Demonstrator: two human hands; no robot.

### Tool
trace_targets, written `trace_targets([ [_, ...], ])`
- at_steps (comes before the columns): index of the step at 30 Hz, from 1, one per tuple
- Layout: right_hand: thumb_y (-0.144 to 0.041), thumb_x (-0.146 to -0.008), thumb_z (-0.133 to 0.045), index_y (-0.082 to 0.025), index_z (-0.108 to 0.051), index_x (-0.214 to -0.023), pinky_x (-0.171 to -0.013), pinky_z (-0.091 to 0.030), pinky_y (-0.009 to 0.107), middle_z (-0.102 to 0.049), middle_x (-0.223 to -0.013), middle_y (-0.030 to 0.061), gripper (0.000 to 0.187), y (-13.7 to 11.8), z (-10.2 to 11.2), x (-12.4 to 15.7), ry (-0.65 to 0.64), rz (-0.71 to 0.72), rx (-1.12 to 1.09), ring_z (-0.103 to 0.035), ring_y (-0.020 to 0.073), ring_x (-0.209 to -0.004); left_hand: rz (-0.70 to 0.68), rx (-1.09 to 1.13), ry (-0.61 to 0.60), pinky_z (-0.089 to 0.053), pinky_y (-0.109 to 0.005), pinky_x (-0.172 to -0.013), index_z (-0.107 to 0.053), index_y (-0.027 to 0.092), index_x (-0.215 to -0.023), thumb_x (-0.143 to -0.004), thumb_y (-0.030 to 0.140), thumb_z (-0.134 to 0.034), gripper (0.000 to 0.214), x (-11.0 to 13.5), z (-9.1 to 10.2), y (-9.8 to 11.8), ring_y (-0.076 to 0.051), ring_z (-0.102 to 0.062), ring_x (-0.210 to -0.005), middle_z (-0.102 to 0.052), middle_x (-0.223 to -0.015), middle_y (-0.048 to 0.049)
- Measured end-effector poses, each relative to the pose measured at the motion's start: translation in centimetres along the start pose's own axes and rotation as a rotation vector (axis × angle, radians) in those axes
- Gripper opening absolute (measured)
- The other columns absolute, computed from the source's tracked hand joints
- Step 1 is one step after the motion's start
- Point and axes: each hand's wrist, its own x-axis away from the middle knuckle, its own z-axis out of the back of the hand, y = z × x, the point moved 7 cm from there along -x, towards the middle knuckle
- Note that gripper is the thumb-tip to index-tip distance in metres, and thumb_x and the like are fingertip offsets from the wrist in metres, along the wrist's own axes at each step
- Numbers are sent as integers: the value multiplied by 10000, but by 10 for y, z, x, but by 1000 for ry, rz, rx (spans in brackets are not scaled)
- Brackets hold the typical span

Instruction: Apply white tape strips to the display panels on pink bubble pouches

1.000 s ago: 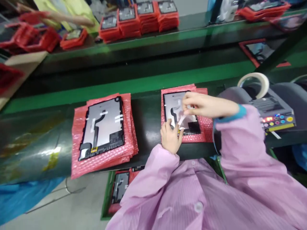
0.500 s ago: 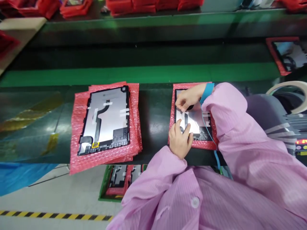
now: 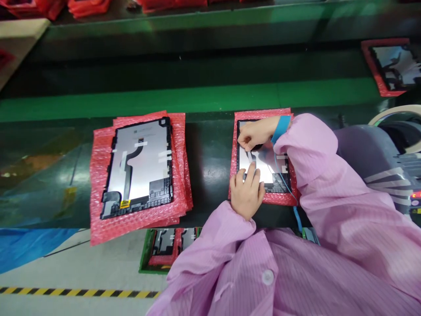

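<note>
A tablet display panel [image 3: 278,187] with a silvery back and black frame lies on red bubble wrap [image 3: 286,200] in front of me. My left hand [image 3: 247,193] rests on its lower left part, fingers spread and the index fingertip by a whitish tape strip [image 3: 249,156]. Just above, my right hand [image 3: 255,134] is closed in a pinch at the upper end of that strip; the fingers partly hide it. A blue wrist strap [image 3: 281,128] circles my right wrist, its thin cord crossing the panel.
A similar panel [image 3: 151,149] lies on stacked red bubble wrap [image 3: 177,175] to the left. Another panel [image 3: 394,66] is at the far right. Beside my right arm stand a grey machine [image 3: 365,149] and a tape roll [image 3: 378,116]. A green crate [image 3: 144,259] with panels sits below the bench edge.
The view has shifted slightly. My left index finger has moved up toward the tape strip, and my left fingers lie flatter. The right hand keeps its pinch.
</note>
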Motion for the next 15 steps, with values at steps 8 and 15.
trace_targets([
  [8,-399,-768,-803,-131,-677,-755,-726,-422,286,-585,-730,-34,296,16,27,16,-26,-30,-288,-549,96,-726,-15,-54,-70,-432,-431,-910,-671,152,-1223,-967,292,-470,355,-2,-3,2,-273,-576,-1105,-597,-1414,-82],
  [15,-366,-783,-790,-125,-678,-737,-733,-418,280,-554,-667,-55,270,-3,7,25,-172,27,-280,-504,77,-691,5,-35,-115,-442,-445,-925,-658,158,-1249,-961,300,-478,368,-2,-7,0,-284,-575,-1106,-616,-1379,-119],
])
